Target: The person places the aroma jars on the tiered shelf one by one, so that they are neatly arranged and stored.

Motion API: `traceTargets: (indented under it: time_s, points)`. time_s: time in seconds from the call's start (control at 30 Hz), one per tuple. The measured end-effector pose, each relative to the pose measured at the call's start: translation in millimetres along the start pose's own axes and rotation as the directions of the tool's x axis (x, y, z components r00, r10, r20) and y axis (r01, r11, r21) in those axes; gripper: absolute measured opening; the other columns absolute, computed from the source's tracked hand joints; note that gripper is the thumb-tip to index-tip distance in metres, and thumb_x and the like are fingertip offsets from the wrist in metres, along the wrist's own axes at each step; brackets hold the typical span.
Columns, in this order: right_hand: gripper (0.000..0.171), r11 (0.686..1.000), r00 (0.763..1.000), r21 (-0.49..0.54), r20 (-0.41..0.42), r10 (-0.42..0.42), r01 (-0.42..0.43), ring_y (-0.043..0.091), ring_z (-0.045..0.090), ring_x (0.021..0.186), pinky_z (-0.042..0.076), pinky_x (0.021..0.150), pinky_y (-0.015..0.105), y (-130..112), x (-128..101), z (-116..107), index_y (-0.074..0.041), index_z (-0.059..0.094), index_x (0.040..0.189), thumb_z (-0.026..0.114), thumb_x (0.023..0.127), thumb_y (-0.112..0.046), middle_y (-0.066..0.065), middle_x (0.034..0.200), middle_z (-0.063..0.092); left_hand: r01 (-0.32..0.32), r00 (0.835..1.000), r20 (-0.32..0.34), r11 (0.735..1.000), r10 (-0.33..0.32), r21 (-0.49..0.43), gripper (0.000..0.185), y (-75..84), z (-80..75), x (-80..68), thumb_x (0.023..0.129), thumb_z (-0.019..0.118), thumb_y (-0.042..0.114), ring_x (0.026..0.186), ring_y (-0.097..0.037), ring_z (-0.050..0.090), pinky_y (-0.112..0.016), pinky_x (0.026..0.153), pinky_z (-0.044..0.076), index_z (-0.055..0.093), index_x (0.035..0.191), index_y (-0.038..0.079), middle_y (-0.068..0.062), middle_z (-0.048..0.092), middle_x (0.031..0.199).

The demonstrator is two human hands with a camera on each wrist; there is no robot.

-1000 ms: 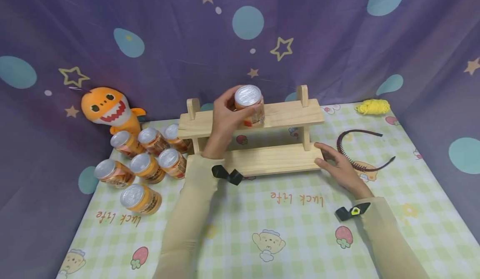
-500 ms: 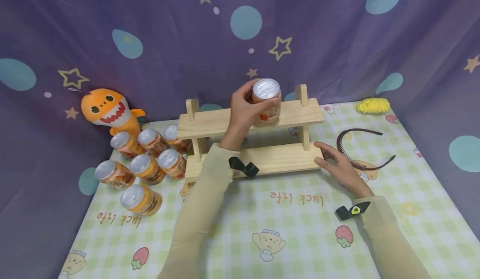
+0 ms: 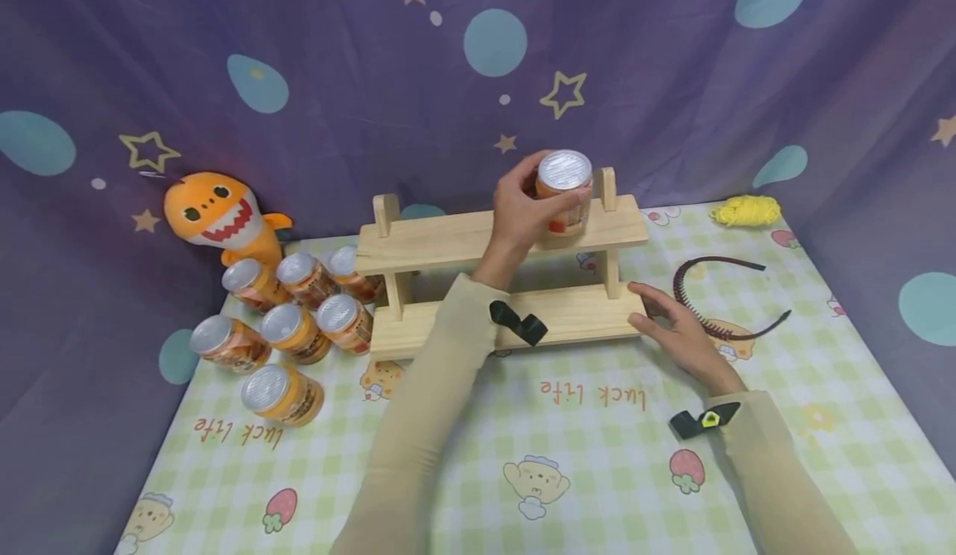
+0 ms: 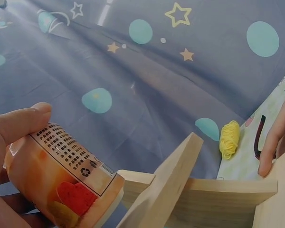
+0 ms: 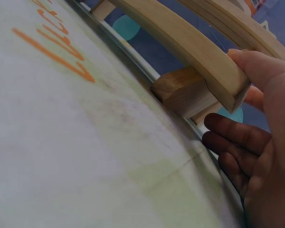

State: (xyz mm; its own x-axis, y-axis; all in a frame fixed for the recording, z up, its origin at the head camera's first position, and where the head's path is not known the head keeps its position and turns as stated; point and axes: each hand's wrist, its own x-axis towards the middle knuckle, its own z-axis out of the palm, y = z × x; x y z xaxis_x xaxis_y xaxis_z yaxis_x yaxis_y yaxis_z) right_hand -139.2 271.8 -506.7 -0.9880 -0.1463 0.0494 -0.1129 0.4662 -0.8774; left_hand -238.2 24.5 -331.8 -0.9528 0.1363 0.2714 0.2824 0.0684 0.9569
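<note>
My left hand (image 3: 517, 216) grips an orange-labelled can (image 3: 565, 192) with a silver top, fingers and thumb round its side. It holds the can at the right part of the upper board of a two-tier wooden shelf (image 3: 441, 238), close to the right upright. In the left wrist view the can's label (image 4: 69, 175) shows, with the thumb across it; whether its base touches the board I cannot tell. My right hand (image 3: 681, 335) holds the right end of the lower board. In the right wrist view its thumb (image 5: 256, 66) lies on the board (image 5: 199, 57), other fingers loosely curled.
Several similar cans (image 3: 295, 333) stand grouped left of the shelf, before an orange shark plush (image 3: 217, 215). At the right lie a dark toothed headband (image 3: 683, 289) and a yellow yarn bundle (image 3: 744, 211). A purple curtain (image 3: 336, 82) hangs behind the checked tablecloth (image 3: 597, 472).
My left hand has carried the can rightward along the upper board, from its middle to near the right upright. My right hand has stayed at the shelf's end.
</note>
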Motion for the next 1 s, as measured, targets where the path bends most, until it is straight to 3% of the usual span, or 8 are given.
traceTargets:
  time_s: [0.47,1.0]
  points:
    - [0.053,1.000,1.000,0.005,-0.001,-0.003,0.003,-0.011,0.052,0.106,0.040,0.092,0.012,-0.3,-0.2,-0.7,-0.014,0.045,0.150,0.060,0.101,-0.028,0.018,0.147,0.054,0.015,1.000,-0.011,1.000,-0.015,0.014,0.058,-9.3,21.6,5.6,0.074,0.088,0.013,0.106,-0.015,0.066,-0.017,0.089,0.053,0.065,0.127,0.008,-0.012,0.070,0.122]
    - [0.053,1.000,1.000,0.027,-0.001,0.007,-0.007,-0.010,0.053,0.106,0.040,0.093,0.013,-1.6,0.2,-0.2,-0.013,0.045,0.150,0.059,0.101,-0.027,0.021,0.144,0.055,0.036,0.999,-0.006,0.996,-0.036,0.083,0.060,-14.3,27.2,9.0,0.076,0.088,0.023,0.110,-0.014,0.066,-0.018,0.091,0.053,0.063,0.130,0.014,-0.006,0.069,0.124]
